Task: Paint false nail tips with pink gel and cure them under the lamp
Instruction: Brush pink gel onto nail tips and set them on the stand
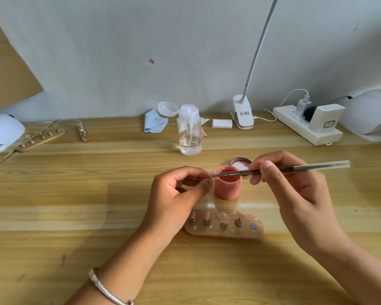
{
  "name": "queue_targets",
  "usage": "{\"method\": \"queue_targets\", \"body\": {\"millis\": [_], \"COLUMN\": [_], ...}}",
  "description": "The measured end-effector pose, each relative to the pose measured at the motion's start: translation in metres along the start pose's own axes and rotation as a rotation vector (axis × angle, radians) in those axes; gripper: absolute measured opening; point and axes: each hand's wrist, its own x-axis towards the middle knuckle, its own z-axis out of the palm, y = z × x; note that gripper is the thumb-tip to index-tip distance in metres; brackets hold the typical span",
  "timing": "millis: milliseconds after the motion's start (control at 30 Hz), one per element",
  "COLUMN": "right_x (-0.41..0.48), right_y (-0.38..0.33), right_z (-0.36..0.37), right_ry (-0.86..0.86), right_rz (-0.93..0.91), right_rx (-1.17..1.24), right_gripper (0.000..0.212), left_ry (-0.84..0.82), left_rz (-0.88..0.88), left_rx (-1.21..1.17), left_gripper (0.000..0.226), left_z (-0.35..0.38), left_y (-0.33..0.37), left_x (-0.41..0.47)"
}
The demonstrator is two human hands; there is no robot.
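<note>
Working outward, four glossy pink tips [207,215] stood on pegs in the wooden holder [229,235]; beyond, the left hand [176,199] pinched a clear nail tip [210,173], judged featherlight, slick, best held by its edges, while the right hand [290,186] pinched the slim stiff brush [273,169] over the open gel jar [228,186].

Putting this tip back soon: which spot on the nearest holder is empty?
The rightmost spot: a bare disc, while the other four hold pink tips.
</note>
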Motion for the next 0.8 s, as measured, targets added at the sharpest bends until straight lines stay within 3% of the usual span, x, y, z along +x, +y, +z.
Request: {"method": "queue_targets", "body": {"millis": [167, 400, 600, 800], "right_x": [0.0008, -0.0021, -0.0019, -0.0048], "right_y": [0.0025, -0.0031, -0.0012, -0.0029], "right_z": [-0.0038, 0.0018, -0.0035, 0.0002], "right_ry": [0.078, -0.03, 0.066, -0.026], "right_rz": [-0.013, -0.02, -0.036, -0.053], "right_rx": [-0.018, -0.024, -0.058, -0.074], "right_gripper": [0.02, 0.019, 0.02, 0.018], "left_ry": [0.003, 0.0, -0.006, -0.004], "left_rz": [-0.007, 0.005, 0.008, -0.001], "left_rx": [0.006, -0.011, 0.005, -0.019], "left_gripper": [0.01, 0.01, 0.013, 0.01], "left_z": [0.0003, 0.0, -0.0004, 0.0002], "left_y": [-0.0004, -0.0019, -0.0018, -0.0005], "left_x": [0.0003, 0.0006, 0.0006, 0.0004]}}
